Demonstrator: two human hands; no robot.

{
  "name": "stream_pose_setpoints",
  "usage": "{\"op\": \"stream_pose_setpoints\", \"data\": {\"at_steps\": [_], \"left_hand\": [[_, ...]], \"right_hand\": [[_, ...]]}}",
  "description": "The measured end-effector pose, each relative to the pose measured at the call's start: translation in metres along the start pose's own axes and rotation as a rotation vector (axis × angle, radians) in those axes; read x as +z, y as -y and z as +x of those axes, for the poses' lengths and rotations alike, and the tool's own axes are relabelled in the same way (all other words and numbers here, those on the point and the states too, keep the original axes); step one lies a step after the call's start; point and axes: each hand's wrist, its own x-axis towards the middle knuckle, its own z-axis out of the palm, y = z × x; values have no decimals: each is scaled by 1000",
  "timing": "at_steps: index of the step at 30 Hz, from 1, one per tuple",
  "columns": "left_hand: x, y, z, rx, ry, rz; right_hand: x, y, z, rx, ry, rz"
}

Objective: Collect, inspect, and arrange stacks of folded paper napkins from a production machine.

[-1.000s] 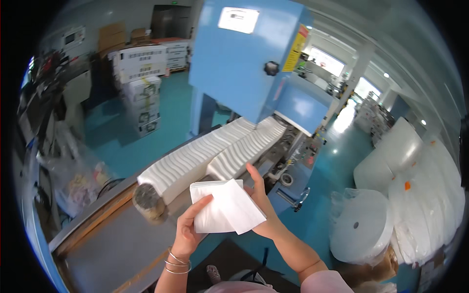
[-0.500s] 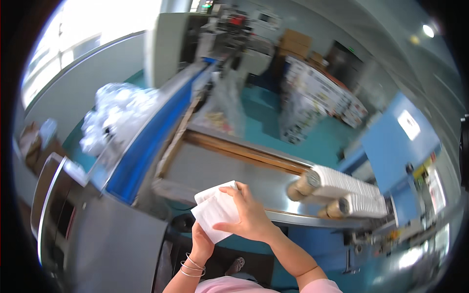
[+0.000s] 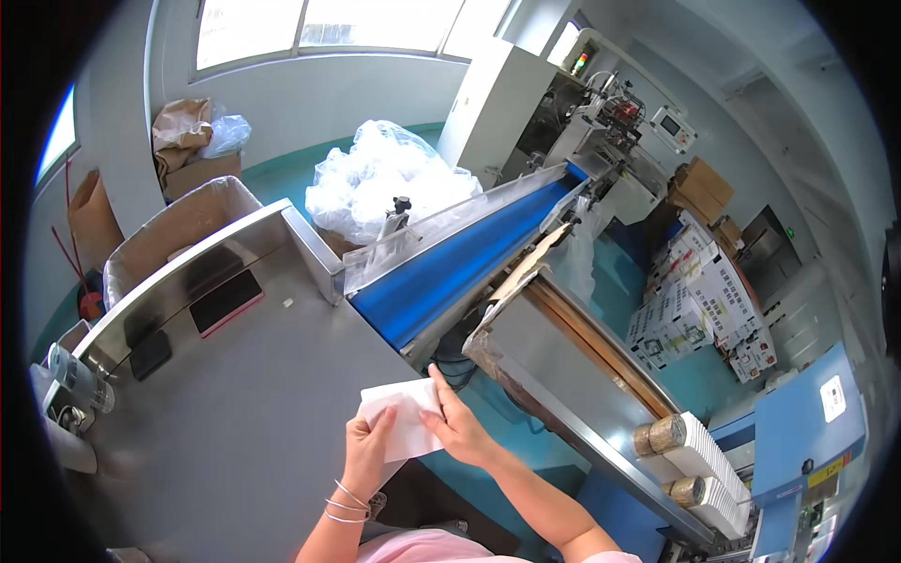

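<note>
A small stack of white folded paper tissues is held in front of me with both hands. My left hand grips it at the lower left, with the thumb lying on top. On the right side my right hand holds it, fingers along the far edge and thumb on the near face. The stack is over the right edge of a grey metal table. The fingers underneath are hidden. Rows of similar white tissues stand at the right, with brown cylinders at their ends.
A blue conveyor belt runs from the table toward a machine. Right of it is a steel bench with worn edging. A phone lies on the table beside a dark flat object. Clear plastic bags are heaped behind.
My view has swung left, bringing the grey table fully into sight. My hands have carried the tissues to the table's edge, and both thumbs now lie on the stack.
</note>
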Motion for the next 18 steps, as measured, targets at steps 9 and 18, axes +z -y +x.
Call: {"op": "stream_pose_setpoints", "data": {"at_steps": [9, 18], "left_hand": [[3, 2, 12, 120, 139, 263], [-20, 31, 154, 107, 55, -39]], "right_hand": [[14, -44, -10, 152, -354, 226], [-9, -53, -108, 374, -418, 297]]}}
